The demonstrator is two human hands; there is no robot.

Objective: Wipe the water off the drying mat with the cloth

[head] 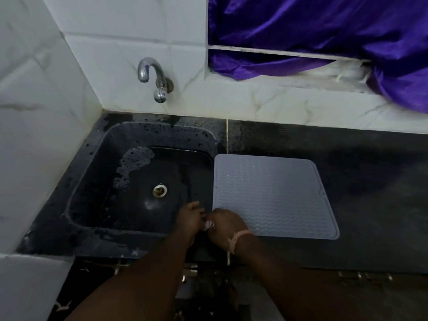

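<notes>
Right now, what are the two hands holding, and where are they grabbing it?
Both the left hand and right hand grip a small bunched pale cloth between them, at the sink's right edge. Which part cannot be told.

Drying mat (273, 195): pale grey, ribbed, lying flat on the dark bench just right of the sink.
Cloth (207, 225): small pale bunch, mostly hidden at the mat's near-left corner.

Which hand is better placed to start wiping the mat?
Right, probably. The right hand already overlaps the drying mat at its near-left corner; the left hand is over the sink. Both hold the cloth.
</notes>
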